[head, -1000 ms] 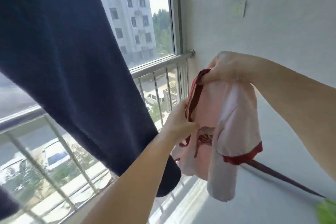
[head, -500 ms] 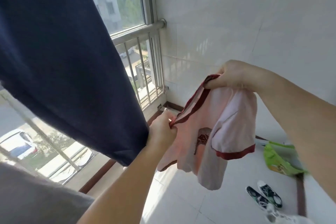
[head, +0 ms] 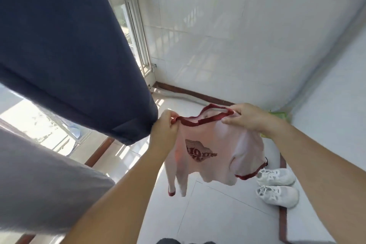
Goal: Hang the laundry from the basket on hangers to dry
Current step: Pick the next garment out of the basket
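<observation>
Two hands hold one small pink shirt (head: 213, 150) up in the air over the white floor (head: 208, 214). The left hand (head: 165, 127) pinches the left end of the dark red collar (head: 202, 119), with its fingers curled tight. The right hand (head: 247, 118) grips the right end of the collar, and its thumb lies on top of the cloth. The collar is pulled into a wide open loop between the two hands. The shirt hangs down from there, with red bands at the ends of its two sleeves. There is a dark red picture with letters (head: 199, 150) on the chest, but the letters are too blurry to read. One big dark blue cloth (head: 65, 45) hangs at the upper left, and its top is cut off, so what it hangs on cannot be seen. It hides most of the window (head: 136, 31). One grey cloth (head: 39, 180) fills the lower left, and it is cut off too. Two white shoes (head: 277, 186) sit side by side on the floor by the wall, just under the right arm. A bit of something green (head: 281, 115) peeks out behind the right hand, mostly hidden.
</observation>
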The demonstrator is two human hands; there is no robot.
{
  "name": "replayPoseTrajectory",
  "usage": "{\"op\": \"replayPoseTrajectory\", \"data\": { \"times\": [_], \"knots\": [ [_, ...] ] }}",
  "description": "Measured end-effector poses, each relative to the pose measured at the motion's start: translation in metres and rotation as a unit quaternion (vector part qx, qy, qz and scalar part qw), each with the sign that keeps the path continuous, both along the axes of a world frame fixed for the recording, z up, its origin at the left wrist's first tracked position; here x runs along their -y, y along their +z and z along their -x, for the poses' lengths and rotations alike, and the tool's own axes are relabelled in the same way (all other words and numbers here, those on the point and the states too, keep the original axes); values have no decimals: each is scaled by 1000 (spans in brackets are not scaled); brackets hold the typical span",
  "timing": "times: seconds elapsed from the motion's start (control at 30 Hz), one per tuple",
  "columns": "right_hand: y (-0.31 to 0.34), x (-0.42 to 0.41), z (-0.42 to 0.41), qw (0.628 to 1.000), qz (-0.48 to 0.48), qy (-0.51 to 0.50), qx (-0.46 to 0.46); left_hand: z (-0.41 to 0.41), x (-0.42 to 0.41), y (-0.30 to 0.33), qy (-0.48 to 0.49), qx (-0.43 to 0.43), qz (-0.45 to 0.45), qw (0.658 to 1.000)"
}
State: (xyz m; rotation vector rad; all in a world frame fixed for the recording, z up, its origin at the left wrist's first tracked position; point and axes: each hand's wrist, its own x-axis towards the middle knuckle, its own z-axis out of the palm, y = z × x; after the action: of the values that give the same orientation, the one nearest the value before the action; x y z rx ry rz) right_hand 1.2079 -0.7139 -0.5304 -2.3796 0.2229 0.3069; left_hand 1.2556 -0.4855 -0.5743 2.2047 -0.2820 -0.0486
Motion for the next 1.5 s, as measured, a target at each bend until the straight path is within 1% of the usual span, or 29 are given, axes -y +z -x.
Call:
{"op": "replayPoseTrajectory", "data": {
  "times": [0.1, 0.17, 0.23, 0.33, 0.43, 0.53, 0.63, 0.73, 0.8, 0.87, 0.97, 1.1, 1.13, 1.2, 1.27, 1.3, 1.33, 1.37, 1.4, 1.43, 1.47, 1.5],
  "knots": [
    [-20, 10, 14, 998, -46, -32, 34, 15, -8, -3, 38, -21, 34, 998],
    [-30, 18, 22, 994, -78, -64, 48, 25, -12, -5, 53, -32, 36, 997],
    [-35, 22, 29, 991, -91, -79, 52, 35, -14, -8, 65, -41, 14, 997],
    [-39, 23, 40, 992, -89, -74, 47, 52, -16, -14, 90, -43, -45, 994],
    [-40, 19, 61, 993, -75, -61, 73, 81, -15, -15, 120, -43, -76, 989],
    [-41, 13, 82, 992, -50, -65, 94, 113, -8, -14, 159, -73, -44, 984],
    [-42, 0, 99, 991, -25, -75, 109, 146, 0, -13, 206, -117, 43, 971],
    [-43, -22, 119, 992, -57, -61, 95, 177, 9, -11, 253, -197, 151, 935],
    [-42, -42, 132, 994, -83, -20, 66, 193, 14, -11, 262, -238, 198, 914],
    [-43, -63, 144, 995, -85, 40, 45, 206, 16, -8, 266, -269, 257, 889],
    [-44, -91, 158, 988, -116, 97, 14, 222, 14, -1, 282, -291, 330, 853],
    [-37, -116, 173, 971, -155, 178, -43, 242, -4, 12, 317, -299, 363, 823],
    [-35, -122, 177, 966, -149, 207, -53, 247, -10, 16, 329, -306, 359, 818],
    [-35, -139, 185, 960, -92, 261, -51, 257, -21, 27, 359, -323, 380, 789],
    [-34, -156, 191, 956, -35, 290, -22, 267, -33, 38, 364, -339, 415, 761],
    [-34, -165, 194, 954, -22, 299, -3, 272, -42, 40, 371, -342, 420, 754],
    [-31, -175, 198, 952, -18, 306, 13, 280, -53, 41, 379, -339, 414, 755],
    [-28, -187, 203, 949, -17, 313, 26, 290, -68, 39, 382, -321, 403, 767],
    [-22, -198, 209, 946, -15, 321, 34, 299, -81, 37, 380, -291, 383, 790],
    [-19, -208, 214, 942, -12, 332, 46, 307, -95, 31, 376, -242, 328, 832],
    [-16, -221, 219, 937, -11, 345, 52, 317, -112, 24, 363, -175, 230, 886],
    [-14, -232, 226, 932, -13, 358, 55, 328, -126, 22, 346, -105, 97, 927]
  ]
}}
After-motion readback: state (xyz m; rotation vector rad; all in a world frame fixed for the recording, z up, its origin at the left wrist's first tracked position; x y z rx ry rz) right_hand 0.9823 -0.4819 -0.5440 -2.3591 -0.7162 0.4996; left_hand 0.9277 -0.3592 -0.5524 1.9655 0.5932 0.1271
